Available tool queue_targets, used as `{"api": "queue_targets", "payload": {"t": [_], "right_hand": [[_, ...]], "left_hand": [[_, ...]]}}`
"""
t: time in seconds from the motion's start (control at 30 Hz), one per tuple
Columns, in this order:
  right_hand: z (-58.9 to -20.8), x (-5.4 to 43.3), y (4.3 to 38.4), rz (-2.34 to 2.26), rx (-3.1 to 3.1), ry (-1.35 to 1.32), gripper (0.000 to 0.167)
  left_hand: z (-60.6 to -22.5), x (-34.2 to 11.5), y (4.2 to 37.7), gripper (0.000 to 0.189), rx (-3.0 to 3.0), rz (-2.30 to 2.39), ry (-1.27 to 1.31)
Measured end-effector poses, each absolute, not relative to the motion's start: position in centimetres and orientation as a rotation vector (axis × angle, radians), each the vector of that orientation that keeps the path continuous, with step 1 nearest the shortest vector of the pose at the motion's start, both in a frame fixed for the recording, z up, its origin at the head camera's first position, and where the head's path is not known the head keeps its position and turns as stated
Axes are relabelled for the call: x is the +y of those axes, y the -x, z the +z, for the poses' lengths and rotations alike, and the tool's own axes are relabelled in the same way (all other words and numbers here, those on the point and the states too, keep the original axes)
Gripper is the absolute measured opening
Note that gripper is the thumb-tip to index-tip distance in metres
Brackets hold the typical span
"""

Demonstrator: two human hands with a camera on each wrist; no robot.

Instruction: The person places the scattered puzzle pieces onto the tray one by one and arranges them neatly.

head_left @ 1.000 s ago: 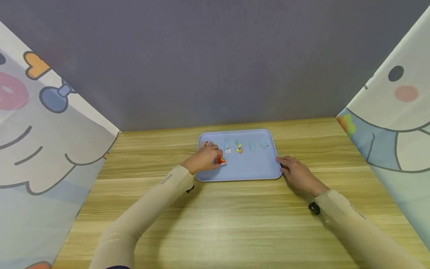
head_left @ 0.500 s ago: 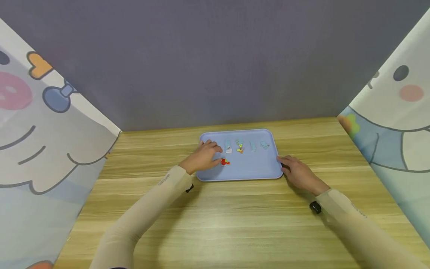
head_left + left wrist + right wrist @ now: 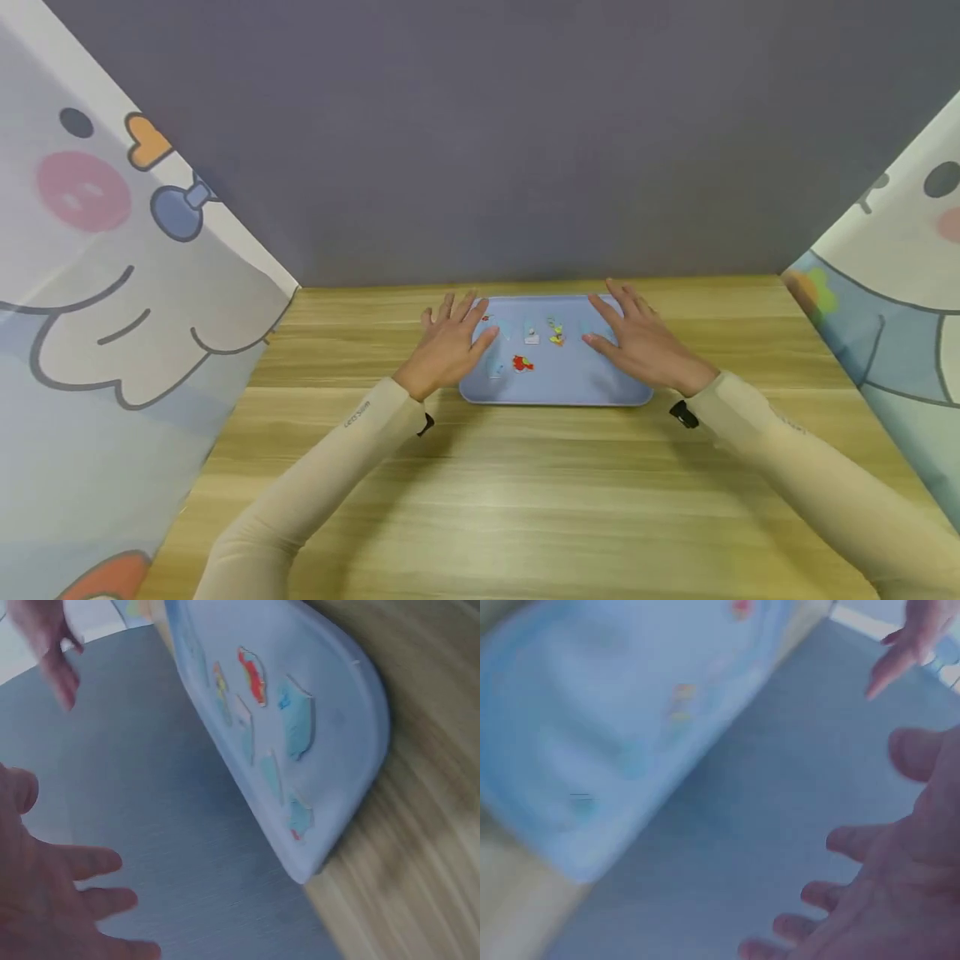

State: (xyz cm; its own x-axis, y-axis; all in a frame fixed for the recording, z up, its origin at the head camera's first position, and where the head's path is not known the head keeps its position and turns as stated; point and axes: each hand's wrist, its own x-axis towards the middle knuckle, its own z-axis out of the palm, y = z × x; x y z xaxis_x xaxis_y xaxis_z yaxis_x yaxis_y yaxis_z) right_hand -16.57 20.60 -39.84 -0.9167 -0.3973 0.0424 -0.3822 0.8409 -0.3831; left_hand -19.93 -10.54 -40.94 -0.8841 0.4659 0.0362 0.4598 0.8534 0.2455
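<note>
A light-blue tray point(image 3: 562, 390) carries several flat, irregular puzzle pieces. In the head view, a red piece point(image 3: 521, 363) lies left of the middle, beside a pale-blue piece point(image 3: 496, 368). Farther back are a white-and-blue piece point(image 3: 531, 336) and a yellow one point(image 3: 557, 336). My left hand point(image 3: 444, 350) hovers over the tray's left end, fingers spread and holding nothing. Over the right end, my right hand point(image 3: 643, 343) is likewise spread and hides some pieces. Both palms look raised off the tray in the wrist views; the right wrist view is blurred.
The tray rests on a wood-grain table point(image 3: 480, 492), near a grey upright panel point(image 3: 525, 167) at the back. Cartoon-printed white sheets point(image 3: 90, 333) stand at the left and right sides. Each wrist wears a small black device point(image 3: 683, 414).
My left hand let go of the red piece, which stays on the tray, and lifted away. My right hand left the tray's right edge and rose over it. The head view turned slightly left.
</note>
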Motion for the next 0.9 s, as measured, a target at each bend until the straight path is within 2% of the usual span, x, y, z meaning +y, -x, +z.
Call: {"api": "queue_targets", "payload": {"t": [0.17,0.3,0.9], "right_hand": [[-38.0,18.6,16.7,-0.444,3.024,0.569,0.086],[-37.9,18.1,16.7,-0.404,3.012,0.507,0.094],[-39.6,17.9,17.2,-0.376,3.031,0.407,0.100]], "left_hand": [[-40.7,-9.9,19.4,0.078,3.012,0.286,-0.674],[-40.8,-9.8,19.1,0.079,3.028,0.197,-0.660],[-41.3,-10.0,19.0,0.079,3.076,0.235,-0.661]]}}
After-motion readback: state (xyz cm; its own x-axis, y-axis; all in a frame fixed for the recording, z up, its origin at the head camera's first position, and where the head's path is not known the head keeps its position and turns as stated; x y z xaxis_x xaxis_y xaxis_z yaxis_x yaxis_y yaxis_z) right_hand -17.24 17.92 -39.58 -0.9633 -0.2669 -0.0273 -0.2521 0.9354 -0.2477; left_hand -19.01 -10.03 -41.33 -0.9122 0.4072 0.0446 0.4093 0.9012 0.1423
